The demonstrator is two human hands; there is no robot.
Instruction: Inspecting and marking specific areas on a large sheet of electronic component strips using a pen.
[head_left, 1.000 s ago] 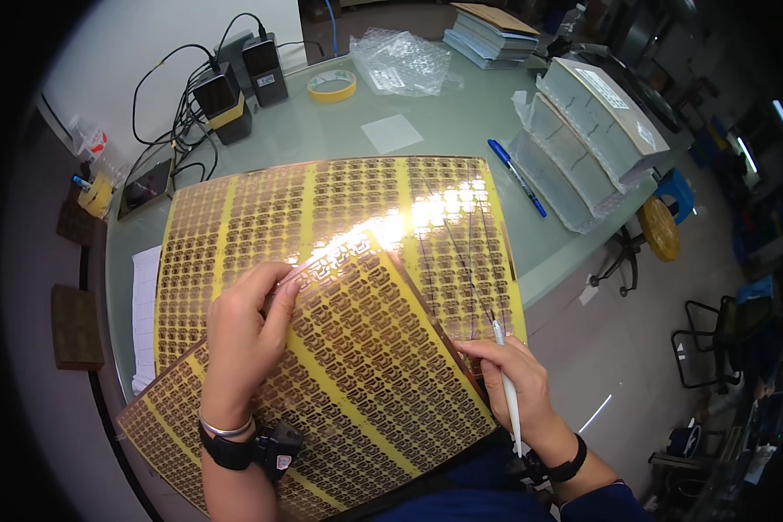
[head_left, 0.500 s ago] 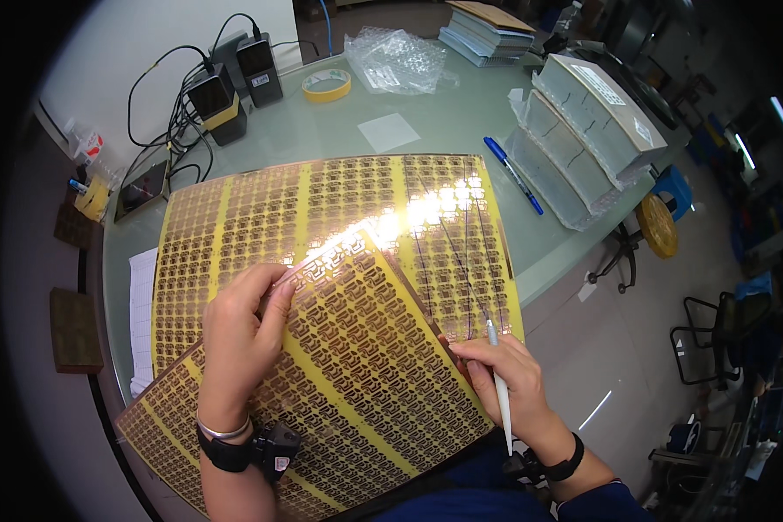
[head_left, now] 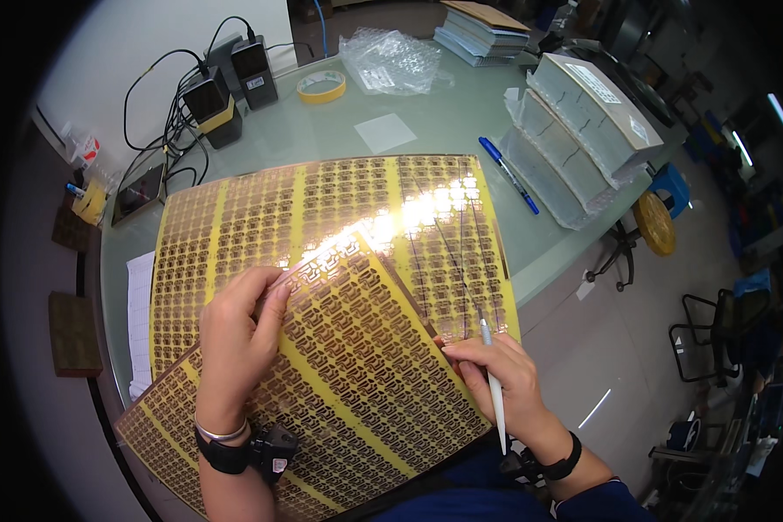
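Observation:
A yellow circuit board panel (head_left: 357,348) with rows of copper patterns is tilted up in front of me. My left hand (head_left: 242,326) is closed on its upper left edge, thumb on the near face. My right hand (head_left: 505,378) is closed round a slim white pen-shaped tool (head_left: 495,400) with a silver front end pointing away from me. The fingertips of that hand also touch the panel's right edge. Behind lies a second circuit board panel (head_left: 226,226), partly covered by the first, with thin dark lines across its right side and bright glare.
On the pale green table (head_left: 300,135) are a blue marker (head_left: 508,175), wrapped stacks (head_left: 574,139), bubble wrap (head_left: 390,61), a yellow tape roll (head_left: 322,87) and a white paper square (head_left: 385,133). Black devices with cables (head_left: 210,104) stand back left. Papers (head_left: 140,322) stick out at left.
The view has shifted very slightly, so the table's things sit a little further left. Both hands keep their grip, with hardly any movement against the panel.

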